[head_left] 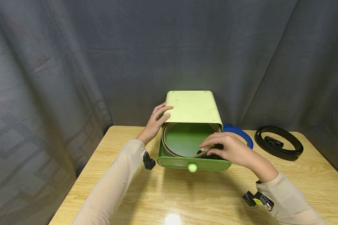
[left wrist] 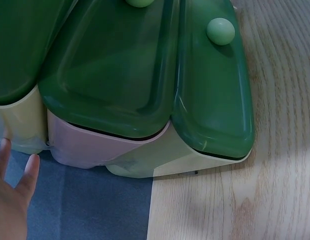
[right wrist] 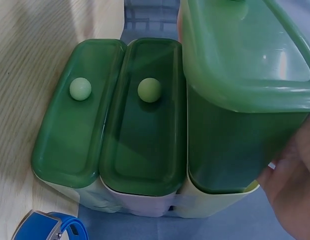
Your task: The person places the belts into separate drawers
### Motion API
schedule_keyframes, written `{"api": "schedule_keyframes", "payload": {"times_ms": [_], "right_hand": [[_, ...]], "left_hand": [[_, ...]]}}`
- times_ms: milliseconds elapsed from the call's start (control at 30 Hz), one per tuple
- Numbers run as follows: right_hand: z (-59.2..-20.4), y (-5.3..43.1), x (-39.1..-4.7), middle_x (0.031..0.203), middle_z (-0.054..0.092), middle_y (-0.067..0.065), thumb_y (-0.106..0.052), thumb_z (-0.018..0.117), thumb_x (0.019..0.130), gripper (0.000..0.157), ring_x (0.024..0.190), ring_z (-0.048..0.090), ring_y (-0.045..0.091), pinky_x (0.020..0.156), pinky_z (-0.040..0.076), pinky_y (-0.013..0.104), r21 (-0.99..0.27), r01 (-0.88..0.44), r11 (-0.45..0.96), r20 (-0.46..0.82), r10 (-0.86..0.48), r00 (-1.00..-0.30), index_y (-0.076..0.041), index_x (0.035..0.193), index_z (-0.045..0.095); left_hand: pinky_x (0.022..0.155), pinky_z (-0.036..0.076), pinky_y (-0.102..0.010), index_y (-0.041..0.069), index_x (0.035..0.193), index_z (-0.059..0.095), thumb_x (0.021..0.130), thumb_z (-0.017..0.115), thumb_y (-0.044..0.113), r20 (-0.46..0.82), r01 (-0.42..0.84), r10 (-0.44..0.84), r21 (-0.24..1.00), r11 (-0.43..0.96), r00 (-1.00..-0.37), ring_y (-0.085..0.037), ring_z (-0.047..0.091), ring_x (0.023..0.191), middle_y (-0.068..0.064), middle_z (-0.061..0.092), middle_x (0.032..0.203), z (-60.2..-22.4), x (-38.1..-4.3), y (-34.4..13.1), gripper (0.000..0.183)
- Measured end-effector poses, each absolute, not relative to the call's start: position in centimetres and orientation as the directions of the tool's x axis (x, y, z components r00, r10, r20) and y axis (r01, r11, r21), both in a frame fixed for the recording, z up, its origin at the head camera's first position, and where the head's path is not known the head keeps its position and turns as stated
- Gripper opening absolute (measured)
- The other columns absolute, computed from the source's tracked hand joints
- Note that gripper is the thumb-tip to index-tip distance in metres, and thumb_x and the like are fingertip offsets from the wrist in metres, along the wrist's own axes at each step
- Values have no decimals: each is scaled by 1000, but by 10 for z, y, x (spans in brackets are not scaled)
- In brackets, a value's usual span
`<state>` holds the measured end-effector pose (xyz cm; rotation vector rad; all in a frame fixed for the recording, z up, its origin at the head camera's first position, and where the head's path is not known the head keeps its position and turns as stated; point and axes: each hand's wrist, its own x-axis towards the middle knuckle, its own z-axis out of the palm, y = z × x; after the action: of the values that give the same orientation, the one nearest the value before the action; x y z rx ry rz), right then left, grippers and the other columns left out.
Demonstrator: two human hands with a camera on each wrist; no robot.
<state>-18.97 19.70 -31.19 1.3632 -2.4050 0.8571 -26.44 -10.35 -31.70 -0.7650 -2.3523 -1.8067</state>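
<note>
A light-green drawer cabinet [head_left: 192, 106] stands on the table with its top green drawer [head_left: 173, 162] pulled out. Inside the drawer lies a coiled tan belt [head_left: 164, 142]. My right hand [head_left: 231, 148] reaches over the drawer's right side and pinches the belt near its dark buckle end, partly hidden by the fingers. My left hand [head_left: 155, 121] rests against the cabinet's upper left edge, fingers extended onto the top. In the right wrist view, the right hand [right wrist: 295, 175] shows beside the pulled-out drawer; the belt is out of sight there.
A blue belt [head_left: 243, 135] lies coiled behind the right hand, beside the cabinet. Farther right is a coiled black belt [head_left: 294, 147] with a dark buckle. Lower drawers with round knobs [right wrist: 80, 89] are pushed in. A grey curtain [head_left: 140, 62] hangs behind the wooden table [head_left: 157, 200].
</note>
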Motion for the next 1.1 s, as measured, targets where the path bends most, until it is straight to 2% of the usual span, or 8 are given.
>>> {"api": "schedule_keyframes", "payload": {"times_ms": [167, 367, 567, 800, 867, 967, 1033, 1100], "right_hand": [[-311, 199, -188, 102, 71, -7, 2, 84, 73, 37, 92, 66, 10, 74, 54, 26, -361, -851, 380, 507, -686, -521, -13, 106, 77], [-307, 202, -184, 103, 71, -7, 1, 84, 72, 40, 94, 66, 11, 78, 54, 26, -337, -862, 379, 527, -683, -506, -14, 108, 76], [-304, 206, -179, 108, 70, -5, 8, 83, 70, 43, 100, 64, 13, 86, 49, 19, -348, -863, 366, 557, -660, -504, -11, 108, 75], [-303, 203, -165, 112, 70, 2, 12, 82, 68, 45, 105, 62, 14, 94, 42, 14, -346, -868, 357, 677, -545, -494, -9, 107, 75], [-305, 200, -159, 112, 70, 3, 4, 81, 75, 36, 107, 62, 14, 96, 42, 15, -349, -867, 356, 710, -503, -492, -8, 108, 75], [-308, 195, -149, 112, 71, 5, -16, 74, 88, 23, 110, 61, 14, 98, 43, 18, -359, -863, 356, 755, -433, -493, -6, 109, 74], [-310, 191, -143, 111, 71, 6, -30, 68, 93, 30, 111, 61, 14, 98, 43, 19, -367, -860, 355, 784, -380, -491, -5, 109, 74], [-311, 186, -136, 109, 71, 8, -35, 64, 95, 36, 110, 62, 13, 97, 44, 20, -369, -862, 347, 810, -335, -482, -3, 107, 75]], "left_hand": [[115, 21, -56, 13, 145, 50, 106, 47, 25, 370, 443, 323, 876, 192, -871, -22, 13, 148, 1, 16, 162, -334, -280, -105, 41], [114, 23, -54, 19, 143, 52, 106, 48, 28, 373, 444, 312, 873, 201, -874, -17, 16, 147, 7, 18, 160, -338, -282, -106, 39], [115, 21, -57, 11, 145, 50, 106, 47, 22, 365, 437, 326, 880, 185, -872, -23, 13, 148, -2, 15, 162, -330, -276, -106, 40], [114, 21, -57, 2, 144, 47, 106, 45, 15, 355, 431, 340, 884, 181, -871, -30, 12, 149, -13, 13, 162, -310, -258, -104, 41], [115, 21, -57, 1, 144, 48, 106, 45, 16, 352, 429, 338, 884, 187, -873, -30, 13, 148, -14, 13, 162, -309, -256, -104, 41], [114, 21, -58, 2, 144, 48, 106, 45, 16, 356, 432, 336, 882, 186, -872, -31, 13, 148, -15, 13, 162, -309, -256, -104, 41], [114, 21, -58, 2, 144, 48, 106, 45, 16, 357, 433, 336, 882, 187, -871, -31, 13, 148, -15, 13, 162, -310, -256, -104, 41], [114, 21, -58, 2, 144, 48, 106, 45, 16, 357, 434, 338, 881, 188, -871, -30, 13, 148, -14, 13, 162, -310, -257, -104, 41]]}}
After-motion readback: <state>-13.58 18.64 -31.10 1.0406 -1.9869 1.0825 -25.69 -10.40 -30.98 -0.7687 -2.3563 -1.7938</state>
